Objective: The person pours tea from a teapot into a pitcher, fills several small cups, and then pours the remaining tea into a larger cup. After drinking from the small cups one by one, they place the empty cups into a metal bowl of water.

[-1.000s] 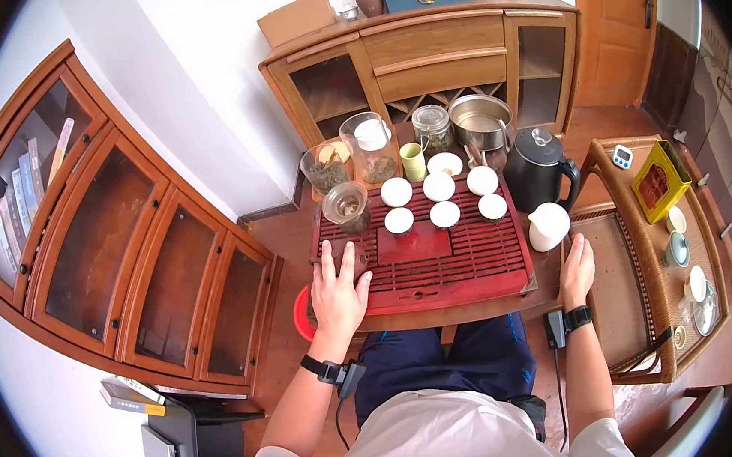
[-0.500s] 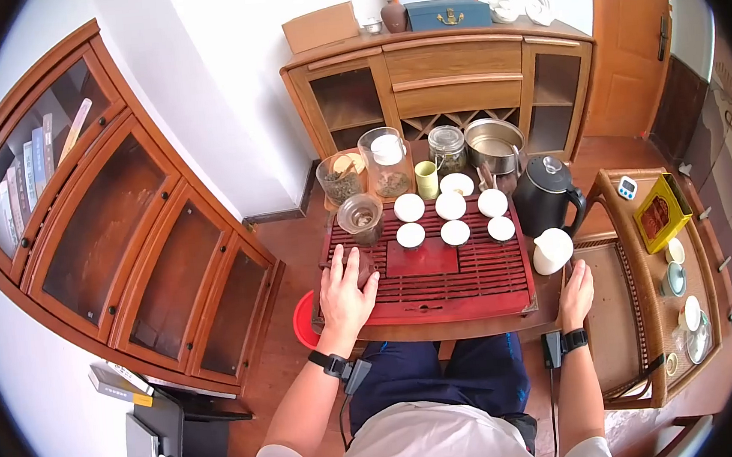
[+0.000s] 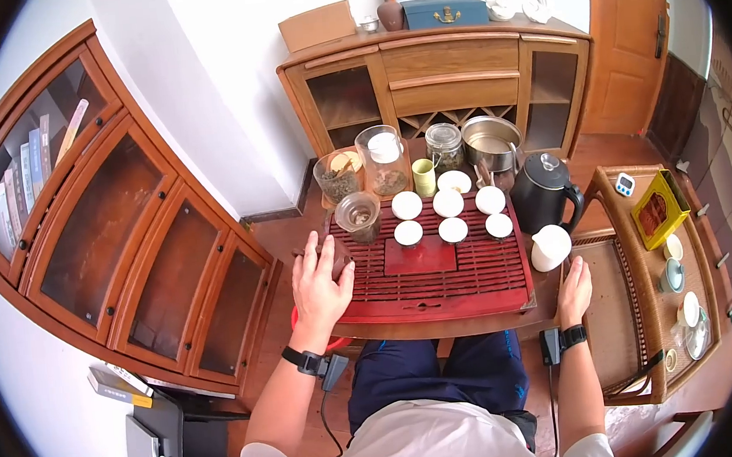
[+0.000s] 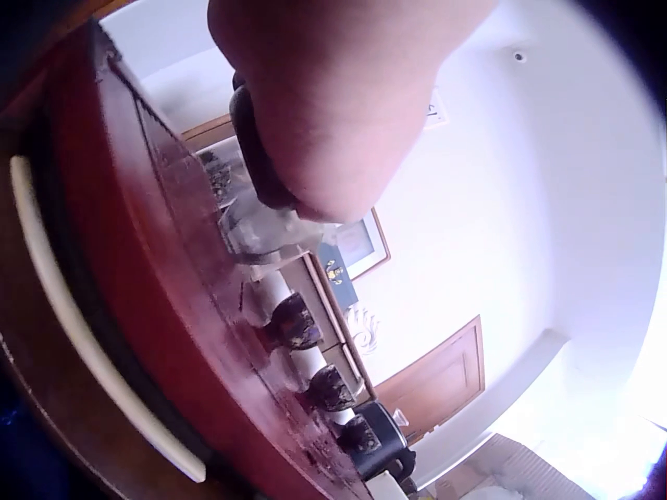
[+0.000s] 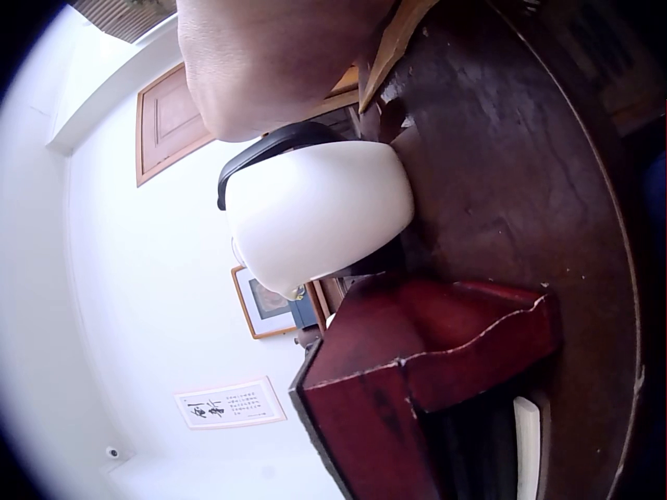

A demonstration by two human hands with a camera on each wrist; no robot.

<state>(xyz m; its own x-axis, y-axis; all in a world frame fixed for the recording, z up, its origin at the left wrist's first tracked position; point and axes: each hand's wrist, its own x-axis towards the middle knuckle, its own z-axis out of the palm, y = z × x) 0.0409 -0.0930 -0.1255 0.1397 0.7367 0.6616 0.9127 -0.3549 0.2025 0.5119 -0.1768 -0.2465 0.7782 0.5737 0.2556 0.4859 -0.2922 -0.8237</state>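
Observation:
My left hand (image 3: 318, 291) lies over a small dark brown teapot (image 3: 340, 258) at the left edge of the red slatted tea tray (image 3: 424, 308), gripping it with the fingers over its top. In the left wrist view, the hand (image 4: 334, 94) hides most of a dark rounded thing (image 4: 255, 146). Relaxed, my right hand (image 3: 574, 295) rests at the table's right edge, close to a white pitcher (image 3: 551, 248); the right wrist view shows this pitcher (image 5: 323, 208) beyond the hand (image 5: 271, 68). Several white cups (image 3: 448, 203) stand in two rows on the tray.
A glass vessel with a strainer (image 3: 358, 219) stands at the tray's back left. Behind are glass jars (image 3: 383, 171), a green cup (image 3: 424, 181) and a steel pot (image 3: 492, 143). A black kettle (image 3: 542, 189) stands back right, a wicker cart (image 3: 620, 294) at the right.
My left hand has moved left, and the brown teapot has shifted left with it. The right hand stays beside the white pitcher. The head view has tilted and shifted slightly.

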